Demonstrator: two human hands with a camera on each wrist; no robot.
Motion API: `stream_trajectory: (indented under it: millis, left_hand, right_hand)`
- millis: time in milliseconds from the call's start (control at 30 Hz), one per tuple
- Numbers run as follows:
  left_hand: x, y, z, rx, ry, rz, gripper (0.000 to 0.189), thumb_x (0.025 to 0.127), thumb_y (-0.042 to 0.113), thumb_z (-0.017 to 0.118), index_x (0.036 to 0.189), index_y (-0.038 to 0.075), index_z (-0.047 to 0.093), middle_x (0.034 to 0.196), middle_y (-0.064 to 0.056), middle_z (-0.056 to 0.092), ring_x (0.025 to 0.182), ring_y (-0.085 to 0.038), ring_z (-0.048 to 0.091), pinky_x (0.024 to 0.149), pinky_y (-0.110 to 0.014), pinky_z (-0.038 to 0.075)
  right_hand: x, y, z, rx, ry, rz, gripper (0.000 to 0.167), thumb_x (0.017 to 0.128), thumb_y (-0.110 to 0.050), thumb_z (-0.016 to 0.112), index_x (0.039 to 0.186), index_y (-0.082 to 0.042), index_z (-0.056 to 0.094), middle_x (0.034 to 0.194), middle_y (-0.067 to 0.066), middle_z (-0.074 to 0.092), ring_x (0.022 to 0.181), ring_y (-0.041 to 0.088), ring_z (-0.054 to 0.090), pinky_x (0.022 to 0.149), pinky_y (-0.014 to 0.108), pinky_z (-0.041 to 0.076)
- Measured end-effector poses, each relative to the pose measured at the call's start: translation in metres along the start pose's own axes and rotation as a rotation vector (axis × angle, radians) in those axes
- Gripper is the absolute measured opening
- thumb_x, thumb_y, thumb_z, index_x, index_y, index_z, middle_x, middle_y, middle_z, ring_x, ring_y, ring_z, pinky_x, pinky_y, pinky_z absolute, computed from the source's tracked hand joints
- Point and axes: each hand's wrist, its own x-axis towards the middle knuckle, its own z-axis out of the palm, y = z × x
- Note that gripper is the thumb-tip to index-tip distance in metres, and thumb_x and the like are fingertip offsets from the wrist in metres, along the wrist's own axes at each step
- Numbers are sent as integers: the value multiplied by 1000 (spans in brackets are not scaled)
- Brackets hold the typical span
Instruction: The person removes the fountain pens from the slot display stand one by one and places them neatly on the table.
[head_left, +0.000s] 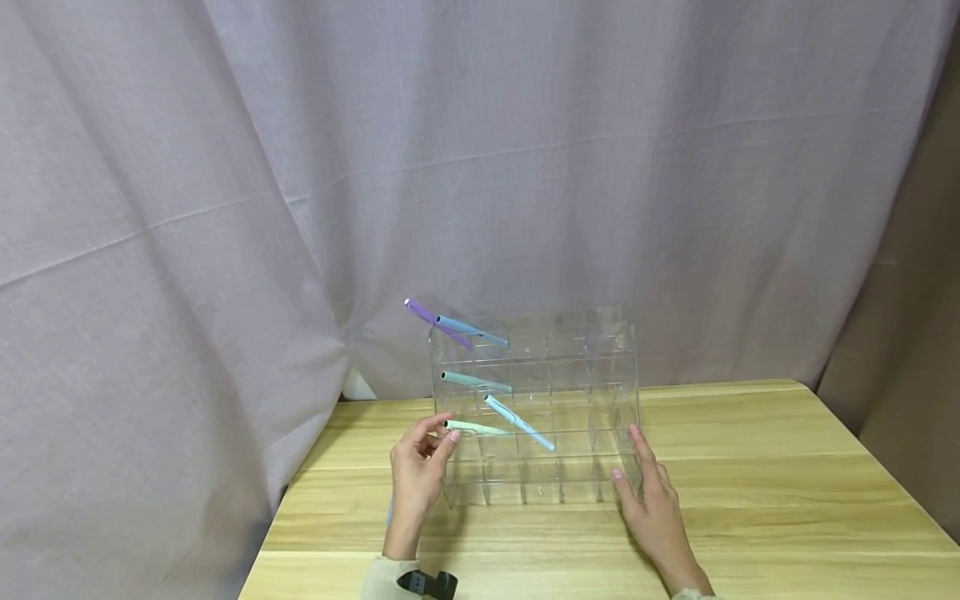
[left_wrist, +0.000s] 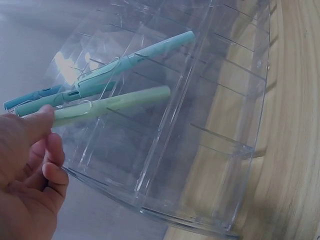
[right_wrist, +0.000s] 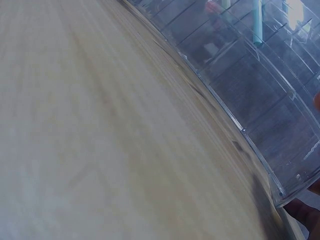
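A clear plastic organizer (head_left: 534,467) with tiers of small compartments stands on the table. At its left side my left hand (head_left: 422,467) pinches the capped end of a light green pen (head_left: 474,428) between thumb and index finger; the pen lies slanted across a lower tier. In the left wrist view the light green pen (left_wrist: 130,98) is gripped near its clip end. A pale blue pen (head_left: 519,422) leans just above it. My right hand (head_left: 654,504) rests against the organizer's right side, fingers fairly straight; only parts of its fingers (right_wrist: 305,212) show in the right wrist view.
Higher on the organizer lie a teal pen (head_left: 476,382), a blue pen (head_left: 471,330) and a purple pen (head_left: 437,322), whose end juts out past the left edge. The wooden table (head_left: 757,467) extends to the right; a grey curtain (head_left: 525,167) hangs behind.
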Motion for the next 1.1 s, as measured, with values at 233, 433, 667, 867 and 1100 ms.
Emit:
stream_trajectory:
  millis: [233, 433, 667, 867, 1100]
  left_hand:
    - [-2, 6, -3, -52, 52, 78, 25, 91, 4, 84, 116, 8, 81, 99, -11, 71, 79, -3, 64, 66, -16, 53]
    - [-5, 19, -12, -148, 110, 188, 25, 93, -4, 79, 118, -2, 77, 105, -5, 75, 91, -2, 66, 74, -16, 55]
    - [-10, 34, -23, -267, 185, 137, 36, 95, -8, 75, 130, -7, 68, 100, 9, 71, 89, -2, 69, 80, -16, 59]
    - [-12, 32, -30, -350, 161, 81, 35, 97, -8, 72, 129, -14, 61, 100, 8, 72, 78, -5, 73, 68, -19, 61]
    - [-18, 17, -37, -244, 192, -84, 23, 96, 2, 79, 117, -6, 73, 96, 5, 75, 70, -5, 72, 64, -19, 60]
  right_hand:
    - [-1, -1, 0, -2, -9, 14, 80, 109, -23, 61, 173, -36, 14, 177, 15, 30, 147, 55, 44, 102, 89, 39]
    - [0, -2, 0, -2, -16, 10, 80, 110, -23, 60, 173, -35, 13, 177, 17, 30, 148, 56, 43, 102, 89, 39]
    - [0, 2, -2, -10, -23, 10, 78, 111, -24, 59, 174, -31, 13, 177, 20, 28, 145, 61, 44, 99, 88, 41]
    - [-1, 0, -2, -20, -4, -5, 77, 110, -21, 60, 174, -26, 16, 174, 25, 32, 141, 60, 47, 96, 87, 45]
    - [-1, -3, -3, -14, -7, 17, 77, 110, -22, 59, 174, -28, 16, 174, 24, 32, 142, 62, 46, 97, 88, 43]
